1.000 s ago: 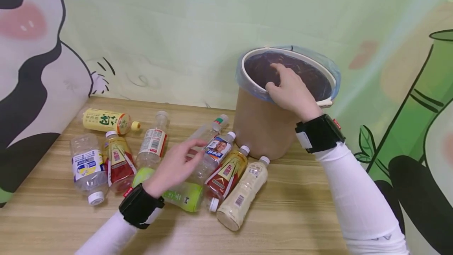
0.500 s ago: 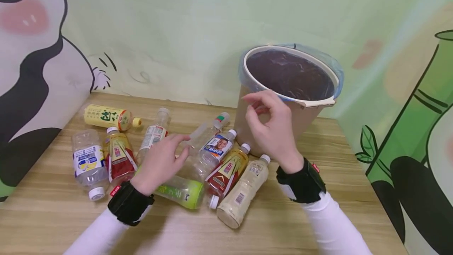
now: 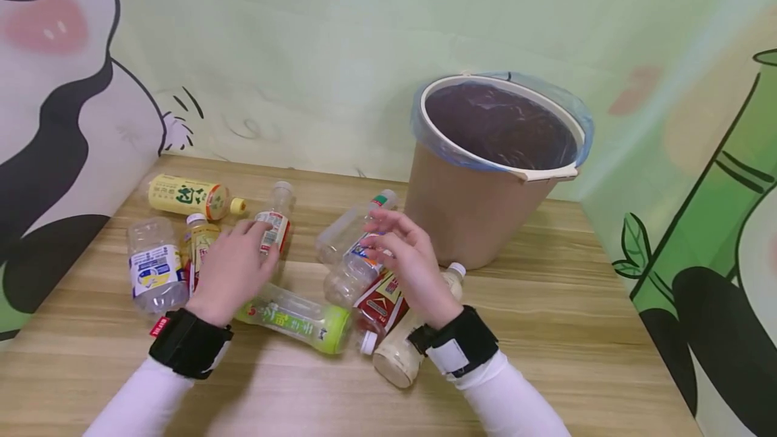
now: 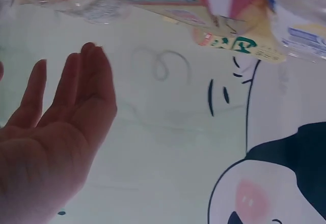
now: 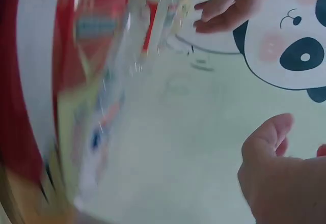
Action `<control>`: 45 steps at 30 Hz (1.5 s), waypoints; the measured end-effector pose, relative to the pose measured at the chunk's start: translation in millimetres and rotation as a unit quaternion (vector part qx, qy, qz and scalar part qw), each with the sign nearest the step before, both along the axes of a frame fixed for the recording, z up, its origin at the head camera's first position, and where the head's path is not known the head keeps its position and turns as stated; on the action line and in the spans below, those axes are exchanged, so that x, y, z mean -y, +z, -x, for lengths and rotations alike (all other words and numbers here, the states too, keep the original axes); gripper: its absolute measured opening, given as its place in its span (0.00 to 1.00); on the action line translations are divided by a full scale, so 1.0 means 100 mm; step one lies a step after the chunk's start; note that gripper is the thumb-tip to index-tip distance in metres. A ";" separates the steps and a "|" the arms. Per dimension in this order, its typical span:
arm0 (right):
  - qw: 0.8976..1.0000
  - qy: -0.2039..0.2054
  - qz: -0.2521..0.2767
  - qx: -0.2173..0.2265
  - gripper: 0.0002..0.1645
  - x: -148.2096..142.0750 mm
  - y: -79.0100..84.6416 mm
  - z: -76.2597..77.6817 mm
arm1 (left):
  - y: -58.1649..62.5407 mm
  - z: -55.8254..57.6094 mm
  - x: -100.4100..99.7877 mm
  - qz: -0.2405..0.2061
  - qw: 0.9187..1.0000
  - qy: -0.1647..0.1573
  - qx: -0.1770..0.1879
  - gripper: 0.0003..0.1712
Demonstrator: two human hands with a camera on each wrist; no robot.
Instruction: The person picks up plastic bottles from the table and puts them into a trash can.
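Observation:
My left hand (image 3: 233, 268), fingers loosely extended and holding nothing, hovers over a red-and-gold labelled bottle (image 3: 202, 240). Just past its fingertips lies a clear bottle with a red-and-white label (image 3: 274, 224). A green-labelled bottle (image 3: 297, 319) lies to the right of that hand. My right hand (image 3: 409, 261), loosely bent with nothing in it, is above a blue-labelled clear bottle (image 3: 352, 275) and a second red-and-gold bottle (image 3: 382, 302), partly covering them. Beneath its wrist is a cream bottle (image 3: 397, 359). In the left wrist view the left hand (image 4: 66, 117) touches no bottle.
A brown bin (image 3: 467, 214) lined with a blue bag stands at the back right. A yellow bottle (image 3: 188, 196) and a clear blue-and-white labelled bottle (image 3: 156, 268) lie at left. Another clear bottle (image 3: 349, 228) lies near the bin. A printed cloth wall (image 3: 291, 73) backs the wooden table (image 3: 546, 356).
My right hand has come out from over the bin and moved down left to above the bottles. My left hand has shifted left, from the middle bottles toward the left ones.

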State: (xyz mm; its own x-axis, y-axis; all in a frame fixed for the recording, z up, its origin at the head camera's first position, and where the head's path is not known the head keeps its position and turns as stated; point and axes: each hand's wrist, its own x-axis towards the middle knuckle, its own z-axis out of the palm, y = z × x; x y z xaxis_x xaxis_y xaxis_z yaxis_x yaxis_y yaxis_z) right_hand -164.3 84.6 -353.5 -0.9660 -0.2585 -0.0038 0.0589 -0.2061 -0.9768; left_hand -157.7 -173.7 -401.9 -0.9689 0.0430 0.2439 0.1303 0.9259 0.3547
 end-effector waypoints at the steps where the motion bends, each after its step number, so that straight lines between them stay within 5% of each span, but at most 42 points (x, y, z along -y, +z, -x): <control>1: 1.000 0.001 0.016 0.025 0.25 0.01 -0.02 0.01 | 0.00 0.00 0.03 0.006 1.000 0.006 0.007 0.26; 5: 0.994 0.000 0.060 0.086 0.28 0.03 -0.10 0.05 | 0.02 0.04 0.06 0.030 0.999 0.028 0.032 0.30; 12: 0.989 -0.010 0.085 0.121 0.27 0.06 -0.14 0.09 | 0.13 0.24 -0.01 0.042 0.993 0.044 0.103 0.35; 21: 0.988 -0.029 0.070 0.138 0.27 0.06 -0.18 0.11 | 0.23 0.58 -0.02 0.040 0.975 0.050 0.212 0.43; 28: 0.993 -0.046 0.004 0.113 0.28 0.01 -0.18 0.14 | 0.18 0.68 -0.06 0.008 0.966 0.050 0.254 0.43; 36: 0.993 -0.050 -0.011 0.108 0.30 -0.03 -0.16 0.16 | 0.10 0.71 -0.08 -0.009 0.961 0.046 0.271 0.51; 45: 0.994 -0.046 -0.019 0.092 0.28 -0.05 -0.15 0.16 | 0.07 0.74 -0.07 -0.031 0.975 0.032 0.217 0.54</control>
